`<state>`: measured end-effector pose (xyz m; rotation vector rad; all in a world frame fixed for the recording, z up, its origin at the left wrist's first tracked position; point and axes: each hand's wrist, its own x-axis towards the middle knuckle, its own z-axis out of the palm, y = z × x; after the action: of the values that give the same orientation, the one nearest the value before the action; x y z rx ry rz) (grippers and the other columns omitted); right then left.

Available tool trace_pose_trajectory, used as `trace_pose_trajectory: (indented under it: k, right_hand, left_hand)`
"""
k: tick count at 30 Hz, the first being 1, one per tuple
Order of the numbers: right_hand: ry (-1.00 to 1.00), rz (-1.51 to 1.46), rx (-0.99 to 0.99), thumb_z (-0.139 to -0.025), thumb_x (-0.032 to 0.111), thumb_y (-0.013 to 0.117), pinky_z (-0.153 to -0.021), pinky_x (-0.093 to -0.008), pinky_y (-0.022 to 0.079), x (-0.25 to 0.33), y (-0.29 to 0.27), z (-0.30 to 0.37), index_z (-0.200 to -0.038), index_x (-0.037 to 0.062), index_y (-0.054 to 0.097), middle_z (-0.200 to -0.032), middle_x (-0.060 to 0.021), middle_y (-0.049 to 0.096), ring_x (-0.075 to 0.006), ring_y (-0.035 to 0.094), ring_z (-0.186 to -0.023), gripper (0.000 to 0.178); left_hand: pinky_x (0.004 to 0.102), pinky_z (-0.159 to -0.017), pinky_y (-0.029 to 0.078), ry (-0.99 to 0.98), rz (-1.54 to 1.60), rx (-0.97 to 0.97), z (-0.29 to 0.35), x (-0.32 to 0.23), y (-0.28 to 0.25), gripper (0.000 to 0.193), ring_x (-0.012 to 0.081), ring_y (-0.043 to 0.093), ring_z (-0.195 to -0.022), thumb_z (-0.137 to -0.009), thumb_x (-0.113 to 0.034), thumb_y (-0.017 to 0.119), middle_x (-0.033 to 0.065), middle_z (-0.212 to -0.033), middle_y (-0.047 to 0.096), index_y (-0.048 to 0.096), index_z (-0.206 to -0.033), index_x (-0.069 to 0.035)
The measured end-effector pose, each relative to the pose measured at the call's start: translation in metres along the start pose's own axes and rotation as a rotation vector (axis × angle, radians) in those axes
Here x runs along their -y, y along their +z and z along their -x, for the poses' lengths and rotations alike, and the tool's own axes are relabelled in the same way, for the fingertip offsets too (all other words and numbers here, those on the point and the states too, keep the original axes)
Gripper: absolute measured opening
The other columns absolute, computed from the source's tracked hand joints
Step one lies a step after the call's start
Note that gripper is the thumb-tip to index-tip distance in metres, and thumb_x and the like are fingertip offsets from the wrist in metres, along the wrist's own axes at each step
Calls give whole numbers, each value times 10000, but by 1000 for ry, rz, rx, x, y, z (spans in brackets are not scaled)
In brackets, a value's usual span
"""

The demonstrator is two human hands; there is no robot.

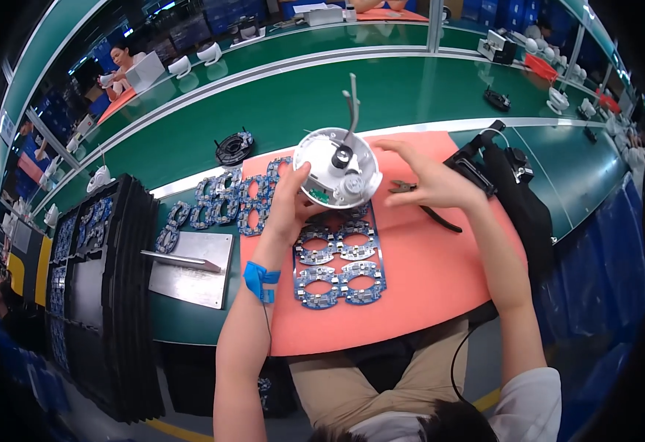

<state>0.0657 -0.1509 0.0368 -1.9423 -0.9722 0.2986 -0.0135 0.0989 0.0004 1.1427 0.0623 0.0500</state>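
My left hand [287, 202] grips a round white plastic housing [322, 158] by its left edge, above the mat. The housing's open side shows a black round part, a clear-grey disc, a bit of green circuit board and a grey cable [353, 110] standing up. To its right, my right hand [440, 183] is open, with the index finger and thumb apart and nothing between them. Beneath that hand lie pliers [440, 219] with dark handles, partly hidden by it. A panel of blue ring-shaped circuit boards [339, 267] rests on the mat below the housing.
The pink mat [426, 287] covers the bench before me. More blue boards [215, 199], a metal plate with a handle [190, 276] and stacked black trays [109, 295] are at left. A black device [496, 162] stands right. Beyond runs a green conveyor [278, 96]; a person [123, 66] sits across it.
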Motion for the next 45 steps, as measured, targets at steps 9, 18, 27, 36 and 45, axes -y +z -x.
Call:
trace_pose_trajectory:
  k: [9,18,27,36,45]
  right_hand:
    - [177,879,-65,-718,271,681,-889,-416,448,-43,-17,46,-1064,6,586,-1006,-153,575,-326,554,-977,446]
    - [-14,268,-410,-775,120,665,-729,-326,492,-36,-21,46,-1042,-28,584,-963,-121,584,-230,607,-804,316]
    - [-386,567,-525,-638,89,774,-731,-324,535,-20,0,36,-1094,15,633,-1014,-100,614,-248,654,-862,483]
    - [-415,659,-560,-655,163,779,-732,-352,551,-20,2,36,-1042,15,645,-1006,-112,652,-268,651,-870,435]
    - [-481,684,-604,-612,101,781,-727,-333,544,-15,-3,37,-1050,26,648,-1013,-95,657,-250,652,-849,464]
  left_hand:
    - [354,-763,568,65,-173,-37,0,4,7,551,209,613,-1012,-883,-350,611,134,-1144,569,438,-1299,-32]
    - [321,-735,568,116,-217,-84,6,3,19,495,178,624,-967,-876,-344,629,115,-1077,603,486,-1234,-33]
    - [231,-562,521,377,-381,-80,8,11,29,495,132,641,-798,-847,-244,688,106,-1008,631,491,-1242,-20]
    - [248,-583,539,427,-569,-90,18,8,43,499,140,651,-793,-790,-196,739,123,-979,648,527,-1208,-26]
    - [240,-690,515,454,-650,-71,20,9,48,464,131,633,-874,-829,-168,689,98,-1032,632,500,-1229,-27]
